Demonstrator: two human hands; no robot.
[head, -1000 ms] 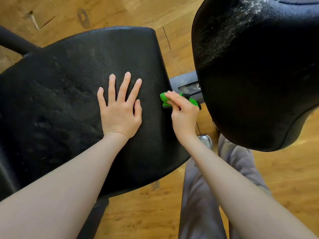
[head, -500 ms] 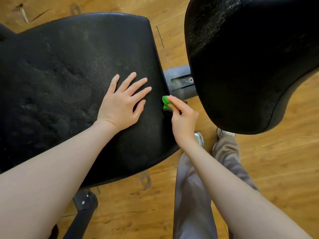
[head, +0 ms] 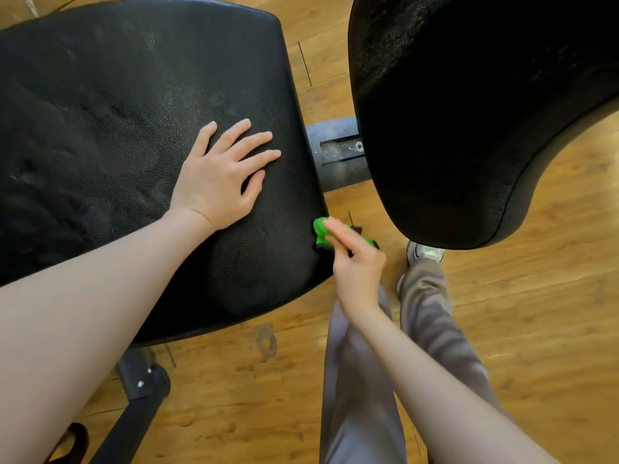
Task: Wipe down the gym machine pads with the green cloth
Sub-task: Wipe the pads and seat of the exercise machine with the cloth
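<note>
Wiping the seat pad (head: 117, 128) edge with the green cloth (head: 321, 229).
Right hand (head: 356, 262) fingers clamped on cloth at pad's 4 o'clock; left hand (head: 217, 175) flat, fingers apart.

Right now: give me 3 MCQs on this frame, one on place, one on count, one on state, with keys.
1. Where is the green cloth?
A. at the left pad's right edge
B. on the floor
C. on top of the right pad

2. How many black pads show?
A. one
B. two
C. four

3. The left hand is:
A. gripping the cloth
B. clenched in a fist
C. flat on the left pad

Key: 1 A, the right hand holds it against that edge. 2 B, the left pad and the right pad. 3 C, fingers spread straight on the pad.
</note>
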